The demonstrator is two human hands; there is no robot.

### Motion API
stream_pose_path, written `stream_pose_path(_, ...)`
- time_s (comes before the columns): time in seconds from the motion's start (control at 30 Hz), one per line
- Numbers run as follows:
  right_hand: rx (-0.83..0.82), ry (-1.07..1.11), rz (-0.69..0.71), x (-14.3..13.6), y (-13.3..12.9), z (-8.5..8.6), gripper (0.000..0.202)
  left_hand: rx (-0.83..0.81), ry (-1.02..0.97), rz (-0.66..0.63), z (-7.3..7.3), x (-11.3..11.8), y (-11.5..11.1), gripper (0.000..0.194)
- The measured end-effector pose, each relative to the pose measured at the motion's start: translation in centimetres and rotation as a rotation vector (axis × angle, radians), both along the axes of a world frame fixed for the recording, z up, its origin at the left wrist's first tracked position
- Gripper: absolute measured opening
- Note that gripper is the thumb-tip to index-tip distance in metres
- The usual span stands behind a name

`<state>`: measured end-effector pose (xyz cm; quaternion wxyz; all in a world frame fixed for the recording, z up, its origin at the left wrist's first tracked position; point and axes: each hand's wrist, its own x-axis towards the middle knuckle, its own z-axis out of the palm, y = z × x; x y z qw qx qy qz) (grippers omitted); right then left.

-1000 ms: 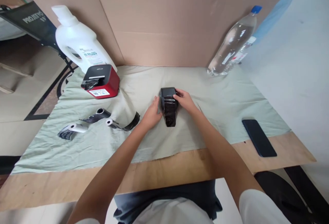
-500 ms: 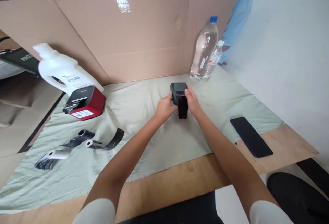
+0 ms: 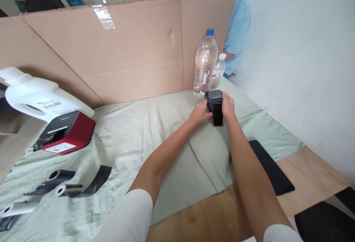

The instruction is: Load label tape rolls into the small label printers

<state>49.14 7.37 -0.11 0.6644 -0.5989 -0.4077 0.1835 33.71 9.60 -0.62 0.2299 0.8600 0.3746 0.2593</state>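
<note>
A small dark device with a glossy black strip hanging from its front is held between my two hands, close to the bottles. My left hand grips its left side, and my right hand is wrapped round its right side. On the left of the cloth sits a red and black printer, with several rolls of black and white paper lying in front of it. A black phone-like slab lies partly behind my right forearm.
A white jug leans behind the printer. A large water bottle and a small bottle stand by the cardboard screen. Behind it, right, is a person in a blue shirt. A wall borders the right.
My view has turned left and up. Both hands, still holding the device, have moved right across the cloth, nearer the bottles.
</note>
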Motion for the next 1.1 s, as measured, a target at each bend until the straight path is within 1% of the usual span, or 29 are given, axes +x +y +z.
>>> stream_pose_path(0.17, -0.013, 0.03, 0.036, 1.0, 1.0, -1.3, 0.052, -0.008, 0.007, -0.011, -1.2, 0.3, 0.8, 0.054)
stream_pose_path(0.3, -0.015, 0.053, 0.009, 1.7, 1.3, -2.8, 0.053, -0.036, 0.046, -0.048, -1.4, 0.2, 1.2, 0.05)
stream_pose_path(0.4, 0.002, 0.098, -0.003, 2.1, 1.2, -3.5, 0.053, -0.042, 0.055, -0.081, -1.4, 0.1, 1.4, 0.049)
stream_pose_path(0.5, 0.015, 0.134, 0.003, 2.1, 0.9, -3.4, 0.054, -0.054, 0.053, -0.1, -1.7, 0.2, 1.4, 0.051)
stream_pose_path(0.67, -0.016, 0.115, 0.015, 1.5, 0.7, -2.6, 0.053, -0.068, 0.077, -0.089, -2.0, 0.3, 1.4, 0.073)
stream_pose_path(0.77, -0.01, 0.097, 0.004, 1.1, 0.5, -2.3, 0.053, -0.076, 0.081, -0.061, -1.9, 0.4, 1.5, 0.081)
stream_pose_path(0.9, -0.04, 0.086, -0.005, 0.8, 0.4, -2.3, 0.054, -0.095, 0.117, -0.06, -1.7, 0.6, 1.5, 0.083)
stream_pose_path(1.0, -0.066, 0.046, 0.007, 1.1, 0.5, -2.8, 0.053, -0.057, 0.162, -0.042, -1.7, 0.9, 1.1, 0.081)
stream_pose_path(1.07, -0.07, 0.006, 0.004, 1.5, 0.8, -3.0, 0.051, -0.018, 0.199, -0.02, -1.2, 1.0, 0.4, 0.076)
stream_pose_path(1.1, -0.066, -0.022, -0.006, 1.6, 1.0, -2.8, 0.05, 0.005, 0.213, -0.018, -0.7, 0.8, -0.1, 0.073)
